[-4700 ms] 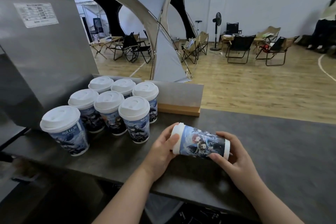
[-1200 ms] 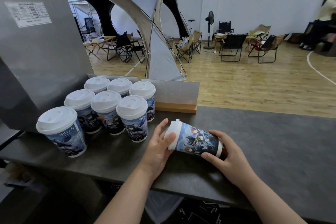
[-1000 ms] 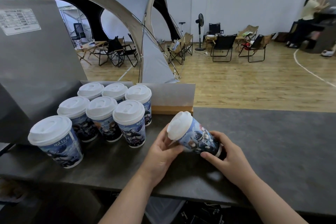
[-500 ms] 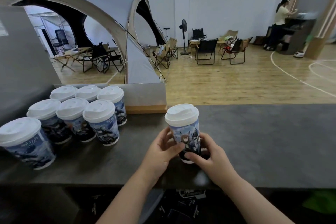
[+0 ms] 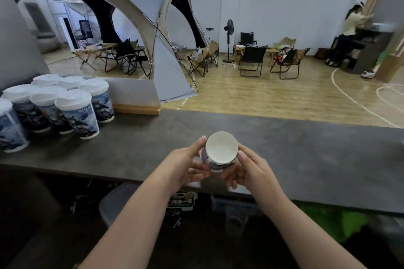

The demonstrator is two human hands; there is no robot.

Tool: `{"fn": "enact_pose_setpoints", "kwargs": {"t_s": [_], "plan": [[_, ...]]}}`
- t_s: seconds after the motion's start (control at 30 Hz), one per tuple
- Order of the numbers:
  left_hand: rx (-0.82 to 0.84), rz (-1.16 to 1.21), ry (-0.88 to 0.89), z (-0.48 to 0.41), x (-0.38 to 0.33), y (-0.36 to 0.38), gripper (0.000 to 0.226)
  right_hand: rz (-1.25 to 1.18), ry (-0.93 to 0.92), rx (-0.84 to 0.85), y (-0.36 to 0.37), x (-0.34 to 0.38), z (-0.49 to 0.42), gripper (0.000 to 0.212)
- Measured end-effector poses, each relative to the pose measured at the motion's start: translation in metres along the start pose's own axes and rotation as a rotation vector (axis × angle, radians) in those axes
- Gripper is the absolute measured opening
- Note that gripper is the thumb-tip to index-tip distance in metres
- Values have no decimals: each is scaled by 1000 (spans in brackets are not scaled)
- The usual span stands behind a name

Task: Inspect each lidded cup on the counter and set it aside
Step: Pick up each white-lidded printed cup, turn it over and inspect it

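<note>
I hold one printed blue cup (image 5: 221, 148) in both hands just above the dark counter (image 5: 306, 155), near its front edge. The cup is tipped so a plain white round end faces me; it looks like the base, and the lid end points away and down. My left hand (image 5: 185, 164) grips its left side, thumb near the rim. On the other side my right hand (image 5: 251, 170) wraps the wall and underside. Several more white-lidded cups (image 5: 76, 111) stand upright in a tight cluster at the counter's far left.
A grey board on a wooden base (image 5: 131, 96) stands behind the cluster, and a grey metal box (image 5: 17, 39) rises at the far left. Beyond the counter are a tent, folding chairs and a person (image 5: 354, 35) at the far right.
The cup lay sideways in my hands, was turned upright onto the counter half a second ago, and is now lifted and tipped so its white end faces me. My view has swung right.
</note>
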State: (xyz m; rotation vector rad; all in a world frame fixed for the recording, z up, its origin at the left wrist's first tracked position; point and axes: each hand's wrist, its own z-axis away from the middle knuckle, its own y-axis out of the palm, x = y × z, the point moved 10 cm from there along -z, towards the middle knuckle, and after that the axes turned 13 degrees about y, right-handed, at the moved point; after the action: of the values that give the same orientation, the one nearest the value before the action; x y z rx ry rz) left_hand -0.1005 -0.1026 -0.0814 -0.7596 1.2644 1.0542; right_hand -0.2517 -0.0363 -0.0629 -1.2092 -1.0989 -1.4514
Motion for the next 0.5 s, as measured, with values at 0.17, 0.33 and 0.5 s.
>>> {"fn": "enact_pose_setpoints", "kwargs": {"t_s": [0.17,0.33,0.5], "plan": [[8,-2,52,-2,-3,30,47,-14,19,-17,-30,3,6,32],[-26,89,217,-27,-20,53,52,103,16,-33,-62,11,-6,48],[75,93,386,-52,-37,89,37,141,-38,-129,-104,22,-25,57]]}}
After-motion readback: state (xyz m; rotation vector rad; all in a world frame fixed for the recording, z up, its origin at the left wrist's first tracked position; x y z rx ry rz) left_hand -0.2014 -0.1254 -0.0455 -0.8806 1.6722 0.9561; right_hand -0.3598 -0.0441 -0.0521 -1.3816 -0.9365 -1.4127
